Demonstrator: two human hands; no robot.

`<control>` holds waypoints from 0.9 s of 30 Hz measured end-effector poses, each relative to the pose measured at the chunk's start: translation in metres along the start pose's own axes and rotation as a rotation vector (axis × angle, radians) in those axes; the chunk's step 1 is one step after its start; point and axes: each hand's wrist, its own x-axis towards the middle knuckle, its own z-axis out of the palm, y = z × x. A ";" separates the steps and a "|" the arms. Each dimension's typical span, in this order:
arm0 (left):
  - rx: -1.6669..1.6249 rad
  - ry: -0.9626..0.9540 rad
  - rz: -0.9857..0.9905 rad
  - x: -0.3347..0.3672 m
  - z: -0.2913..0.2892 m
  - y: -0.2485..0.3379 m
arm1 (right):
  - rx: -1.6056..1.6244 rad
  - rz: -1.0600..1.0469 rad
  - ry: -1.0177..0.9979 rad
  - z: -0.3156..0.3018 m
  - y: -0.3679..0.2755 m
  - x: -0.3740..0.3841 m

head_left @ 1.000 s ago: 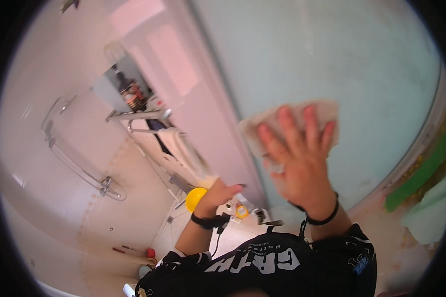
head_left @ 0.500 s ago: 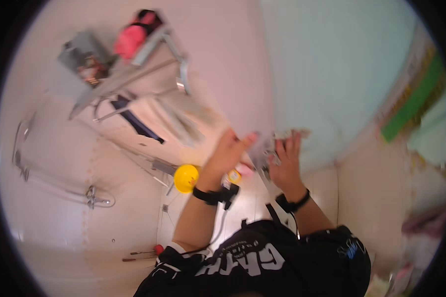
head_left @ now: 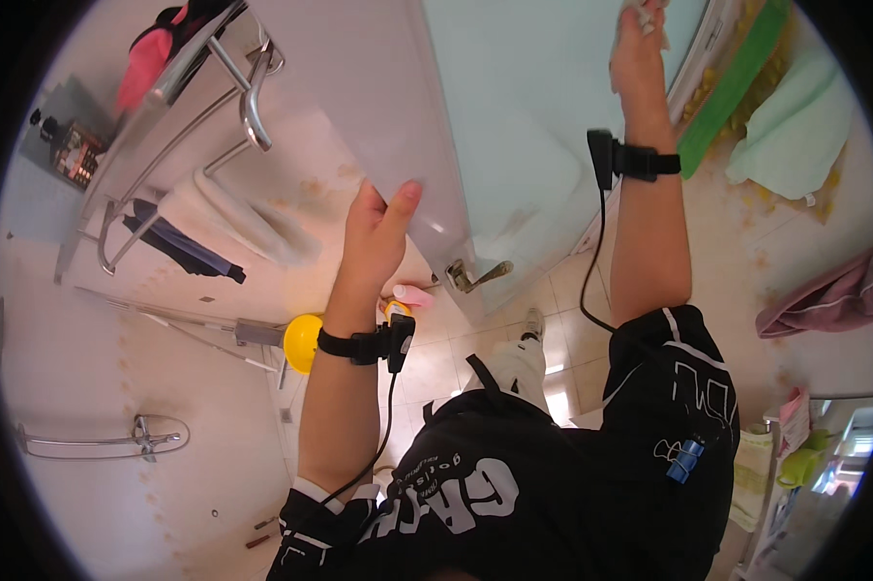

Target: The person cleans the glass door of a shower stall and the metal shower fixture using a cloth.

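A door [head_left: 378, 87] with a pale frame and a greenish glass panel [head_left: 524, 126] stands before me. My left hand [head_left: 378, 237] is at the frame's left edge, thumb up on the near side and its other fingers mostly hidden behind the edge. High at the upper right, my right hand [head_left: 640, 68] is closed on a crumpled, light grey cloth [head_left: 653, 14] against the glass near its far border. Below and between the hands, the metal door handle [head_left: 478, 277] sticks out to the right, with nothing touching it.
At the left, a metal rack [head_left: 253, 111] carries a white towel [head_left: 228, 218] and dark cloths. A yellow basin [head_left: 302, 344] and pink bottle [head_left: 412, 294] are low down. A shower fitting [head_left: 146, 438] is on the left wall. Green and mauve towels [head_left: 819, 295] hang right.
My right hand has carried the cloth from near the door handle up and to the right across the glass. My left hand stays at the door's edge. The view has shifted.
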 end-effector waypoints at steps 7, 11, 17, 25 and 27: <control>0.070 -0.029 -0.002 -0.009 -0.004 0.002 | -0.206 -0.084 -0.074 0.069 -0.078 -0.099; -0.032 -0.016 0.022 -0.004 -0.007 0.010 | -0.086 0.098 -0.174 0.082 -0.076 -0.191; -0.040 -0.015 0.052 0.009 0.009 0.007 | 0.066 0.409 0.220 -0.026 0.075 0.001; 0.147 0.166 0.107 -0.015 -0.007 -0.014 | 0.061 -0.213 -0.025 0.024 -0.107 0.160; 0.130 0.176 0.154 -0.015 -0.003 -0.010 | -0.163 -0.415 -0.028 0.054 -0.147 0.107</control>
